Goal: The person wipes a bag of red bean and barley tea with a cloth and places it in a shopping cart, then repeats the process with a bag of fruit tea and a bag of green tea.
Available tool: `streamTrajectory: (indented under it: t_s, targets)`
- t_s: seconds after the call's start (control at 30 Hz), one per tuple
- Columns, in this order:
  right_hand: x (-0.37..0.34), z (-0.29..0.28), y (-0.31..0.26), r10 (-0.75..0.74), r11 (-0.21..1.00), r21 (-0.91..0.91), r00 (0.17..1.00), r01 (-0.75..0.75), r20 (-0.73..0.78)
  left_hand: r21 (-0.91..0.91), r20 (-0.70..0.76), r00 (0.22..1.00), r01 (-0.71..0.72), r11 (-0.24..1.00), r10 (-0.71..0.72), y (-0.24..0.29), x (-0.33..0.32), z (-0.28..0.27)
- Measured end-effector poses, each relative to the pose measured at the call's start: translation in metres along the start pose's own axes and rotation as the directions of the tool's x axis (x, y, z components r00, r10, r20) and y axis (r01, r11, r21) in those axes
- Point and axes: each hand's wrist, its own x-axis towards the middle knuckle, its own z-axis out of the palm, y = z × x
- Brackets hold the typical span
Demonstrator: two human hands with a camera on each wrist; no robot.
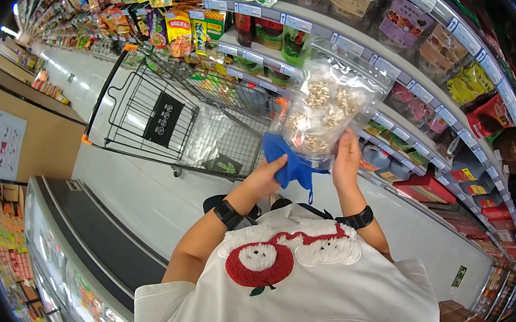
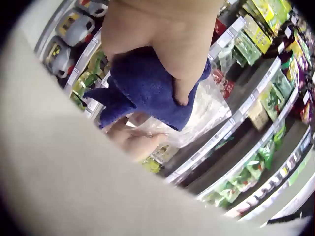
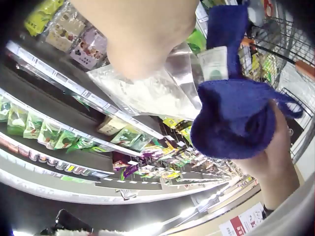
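Observation:
In the head view, my left hand (image 1: 266, 177) grips a blue cloth (image 1: 290, 159) with a hanging loop, its thumb lying over the fabric. To its right, my right hand (image 1: 346, 156) holds the lower edge of a clear plastic bag (image 1: 323, 111). Mottled brown-and-white clumps, like dried mushrooms, show inside. The cloth overlaps the bag's lower left side. From the left wrist, the cloth (image 2: 142, 88) hangs under the left hand (image 2: 184, 49), covering part of the bag. The right wrist view shows the cloth (image 3: 231, 118) folded open like a pouch, with a white label (image 3: 214, 64).
A wire shopping cart (image 1: 159, 118) with orange corners stands ahead on the left, a clear plastic package (image 1: 204, 135) inside. Shelves (image 1: 346, 45) of packaged food curve along the right. At left are a dark-edged freezer case (image 1: 99, 234) and a brown box stand (image 1: 33, 115).

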Motion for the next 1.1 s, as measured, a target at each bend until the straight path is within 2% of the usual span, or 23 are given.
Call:
streamTrajectory:
  t_s: [0.1, 0.13, 0.27, 0.37, 0.47, 0.67, 0.8, 0.9, 1.1]
  targets:
    - [-0.013, 0.012, -0.009, -0.167, 0.963, -0.186, 0.972, 0.197, 0.164, -0.126, -0.051, 0.998, -0.033, 0.992, 0.027, 0.008, 0.002, 0.002]
    - [-0.015, 0.009, -0.008, -0.059, 0.974, -0.199, 0.967, 0.111, 0.249, -0.144, -0.105, 0.994, -0.034, 0.989, 0.018, 0.008, 0.002, 0.000]
    - [-0.020, 0.017, -0.020, -0.138, 0.923, -0.309, 0.946, 0.230, 0.293, -0.230, -0.144, 0.989, -0.072, 0.970, 0.040, 0.009, 0.002, 0.001]
    - [-0.015, 0.022, -0.020, -0.279, 0.898, -0.275, 0.927, 0.344, 0.251, -0.224, -0.118, 0.992, 0.008, 0.975, -0.035, 0.009, 0.000, -0.010]
    - [-0.016, 0.022, -0.020, -0.264, 0.908, -0.268, 0.936, 0.323, 0.234, -0.226, -0.045, 0.998, 0.026, 0.974, -0.037, 0.010, 0.000, -0.013]
    - [-0.015, 0.019, -0.015, -0.161, 0.952, -0.230, 0.969, 0.203, 0.188, -0.242, -0.053, 0.998, 0.031, 0.970, -0.045, 0.004, 0.000, 0.005]
    - [-0.014, 0.013, -0.008, -0.074, 0.984, -0.148, 0.980, 0.102, 0.184, -0.248, -0.011, 0.993, 0.107, 0.963, -0.113, 0.001, 0.004, -0.005]
    - [-0.016, 0.017, -0.005, -0.119, 0.980, -0.139, 0.977, 0.144, 0.174, -0.193, -0.034, 0.994, 0.095, 0.977, -0.103, 0.003, 0.006, -0.006]
    - [-0.018, 0.020, 0.003, -0.114, 0.980, -0.146, 0.981, 0.137, 0.154, -0.136, -0.160, 0.983, 0.071, 0.988, -0.092, 0.009, 0.005, -0.011]
